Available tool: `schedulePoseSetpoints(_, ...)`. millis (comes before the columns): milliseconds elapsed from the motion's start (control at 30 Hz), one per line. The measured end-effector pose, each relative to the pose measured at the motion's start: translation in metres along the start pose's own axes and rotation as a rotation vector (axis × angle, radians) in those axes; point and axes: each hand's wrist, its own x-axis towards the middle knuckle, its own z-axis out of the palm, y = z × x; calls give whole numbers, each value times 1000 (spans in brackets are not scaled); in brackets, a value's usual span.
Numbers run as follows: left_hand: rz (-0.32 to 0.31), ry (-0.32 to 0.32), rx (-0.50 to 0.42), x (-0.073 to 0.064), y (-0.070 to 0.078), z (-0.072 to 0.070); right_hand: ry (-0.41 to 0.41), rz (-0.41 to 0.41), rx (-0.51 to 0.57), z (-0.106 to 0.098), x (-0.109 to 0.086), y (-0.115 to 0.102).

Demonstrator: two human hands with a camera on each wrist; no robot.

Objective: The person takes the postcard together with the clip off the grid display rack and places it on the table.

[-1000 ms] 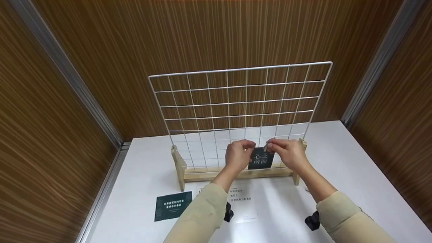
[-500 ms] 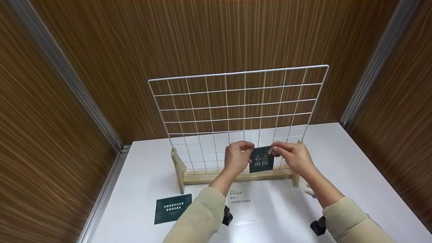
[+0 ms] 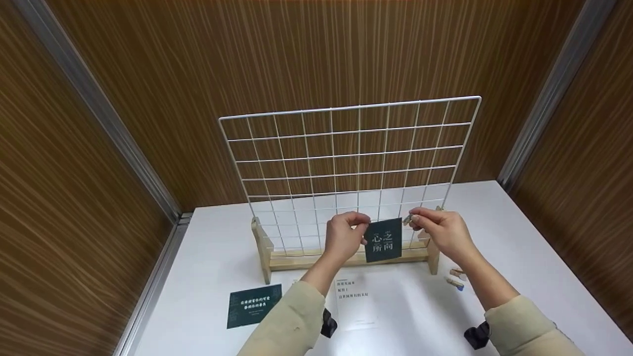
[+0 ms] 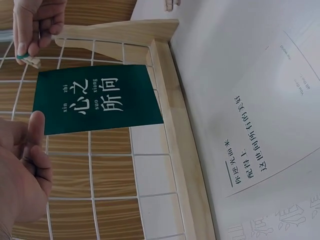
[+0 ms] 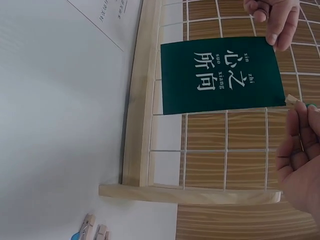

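My left hand (image 3: 343, 235) pinches a small dark green card (image 3: 383, 241) by its upper left corner. White Chinese characters are printed on the card, which hangs upright just in front of the white wire grid (image 3: 359, 132). Off the card's upper right corner, my right hand (image 3: 442, 232) pinches a small wooden clothespin (image 3: 408, 219) between thumb and fingers. In the left wrist view, a gap separates this clothespin (image 4: 31, 61) from the card (image 4: 95, 100); it has a teal-green part. The right wrist view shows its wooden tip (image 5: 292, 99) close to the card's corner.
A wooden stand (image 3: 296, 262) carries the grid on the white table. Another dark green card (image 3: 254, 316) lies front left, and a white printed card (image 3: 356, 311) lies in front of the stand. Loose clothespins (image 3: 455, 284) lie to the right, one with a blue part.
My right hand has moved right with the clothespin, away from the card's corner. The card has come slightly lower in my left hand. The loose clothespins on the right have come into view.
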Motion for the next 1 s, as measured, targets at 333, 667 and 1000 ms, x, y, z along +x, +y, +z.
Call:
schedulePoseSetpoints(333,-12,-18,-47,-5,0,-7,31,2,2,-27,-6,4)
schedulePoseSetpoints(667,-55,-57,-70,-13,-2,-5,118,-28,-3,-52,-13,12)
schedulePoseSetpoints(1000,-142,-120,-131,-22,-11,5,191,-22,31,-75,-18,32)
